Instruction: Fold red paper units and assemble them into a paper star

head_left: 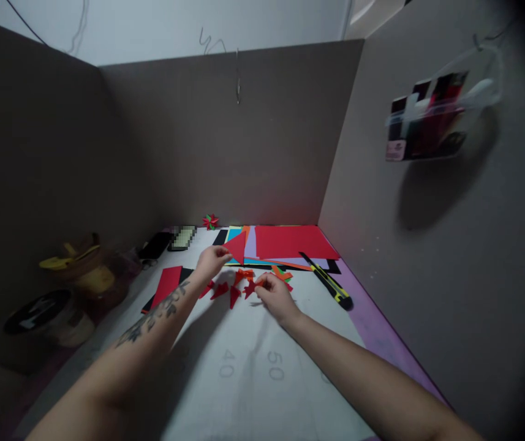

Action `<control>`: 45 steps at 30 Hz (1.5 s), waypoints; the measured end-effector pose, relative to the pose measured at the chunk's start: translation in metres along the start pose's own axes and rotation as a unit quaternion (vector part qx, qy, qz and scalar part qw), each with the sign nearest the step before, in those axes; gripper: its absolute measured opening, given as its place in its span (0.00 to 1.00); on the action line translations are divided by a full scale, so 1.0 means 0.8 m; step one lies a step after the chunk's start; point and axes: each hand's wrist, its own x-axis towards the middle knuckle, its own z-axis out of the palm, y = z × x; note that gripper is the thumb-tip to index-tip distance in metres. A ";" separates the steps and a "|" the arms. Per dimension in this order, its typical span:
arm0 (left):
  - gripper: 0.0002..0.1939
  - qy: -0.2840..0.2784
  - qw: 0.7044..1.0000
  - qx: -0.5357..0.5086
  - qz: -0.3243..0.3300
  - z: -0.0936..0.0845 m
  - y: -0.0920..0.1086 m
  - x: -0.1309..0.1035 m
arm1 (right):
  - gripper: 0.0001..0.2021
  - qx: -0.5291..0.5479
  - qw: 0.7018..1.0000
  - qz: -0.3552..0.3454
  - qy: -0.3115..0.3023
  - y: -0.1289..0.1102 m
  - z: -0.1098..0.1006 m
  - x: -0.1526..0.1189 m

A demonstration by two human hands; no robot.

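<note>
My left hand (212, 260) is closed in a pinch at the corner of a red paper triangle (238, 247), which is raised in front of the paper stack. My right hand (277, 295) is lower and to the right, its fingers pinched on a small pointed red paper piece (250, 289). Several small folded red pieces, one of them a red paper cone (234, 297), lie on the white mat between my hands. Behind my right fingers are orange and green folded pieces (282, 273), partly hidden by them.
A yellow and black utility knife (331, 283) rests at the right, overlapping the stacked sheets under a large red sheet (290, 242). Red paper (167, 285) lies at left. At the back are a paper star ornament (211, 222) and a phone (182, 238). Grey partitions (244, 147) enclose the table.
</note>
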 end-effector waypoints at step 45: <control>0.13 0.047 0.915 -0.398 -0.043 0.055 -0.003 -0.136 | 0.07 -0.169 0.977 -0.125 -0.022 -0.022 0.011 -0.017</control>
